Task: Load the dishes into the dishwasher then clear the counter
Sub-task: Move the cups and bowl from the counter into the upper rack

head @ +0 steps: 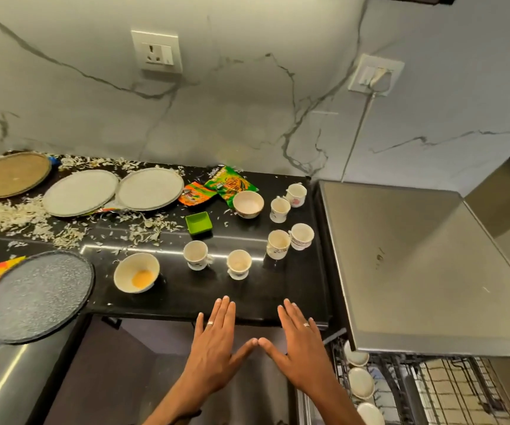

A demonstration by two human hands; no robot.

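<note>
Several white cups stand on the black counter (278, 289), among them one (196, 254) and another (239, 264) nearest me. A white bowl (136, 272) with yellow residue sits to their left, and a second bowl (248, 204) stands further back. Two pale plates (80, 192) (150, 188), a brown plate (10, 174) and a dark speckled plate (35, 296) lie on the left. My left hand (216, 342) and my right hand (302, 342) are held flat over the counter's front edge, fingers straight, thumb tips touching, holding nothing.
The dishwasher rack (416, 391) at lower right is pulled out with small white dishes (360, 382) in it, under a steel top (416, 259). A green square container (199, 223), snack wrappers (230, 184) and scattered white shavings (8, 213) litter the counter.
</note>
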